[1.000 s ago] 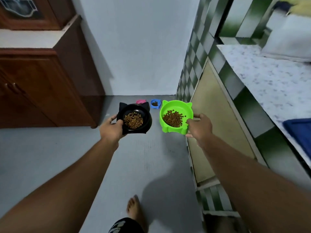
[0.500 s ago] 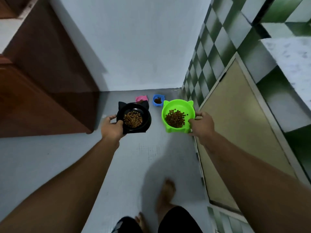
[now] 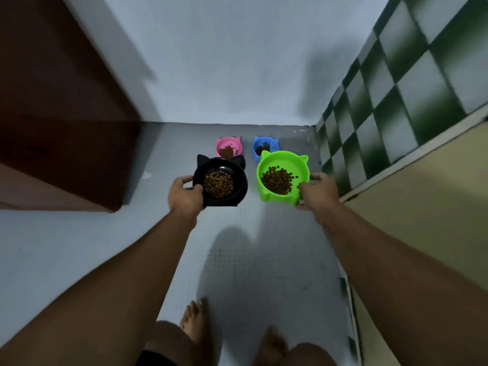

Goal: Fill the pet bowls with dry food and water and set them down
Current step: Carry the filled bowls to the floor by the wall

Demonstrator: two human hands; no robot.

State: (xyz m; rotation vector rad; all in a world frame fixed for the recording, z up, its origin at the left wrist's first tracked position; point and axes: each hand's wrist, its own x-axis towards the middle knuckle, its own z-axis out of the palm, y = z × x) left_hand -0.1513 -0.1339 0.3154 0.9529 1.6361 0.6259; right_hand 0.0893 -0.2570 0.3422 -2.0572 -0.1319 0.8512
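My left hand (image 3: 184, 195) grips the near-left rim of a black cat-eared bowl (image 3: 237, 186) holding brown kibble. A green cat-eared bowl (image 3: 290, 161), also filled with kibble, is held at its right rim by my right hand (image 3: 318, 190). Both bowls are carried level above the floor, side by side. Beyond them, a pink bowl (image 3: 224, 145) and a blue bowl (image 3: 260, 143) with kibble stand on the floor near the back wall, partly hidden by the carried bowls.
A dark wooden cabinet (image 3: 66, 128) fills the left side. A green-and-white checkered tiled wall (image 3: 383, 101) and a beige panel (image 3: 422, 220) run along the right. My bare feet (image 3: 195, 318) stand on the grey floor (image 3: 264, 260) below.
I have walked forward toward the back wall; the pink and blue bowls now appear larger and closer. Both hands keep the same hold on their bowls.
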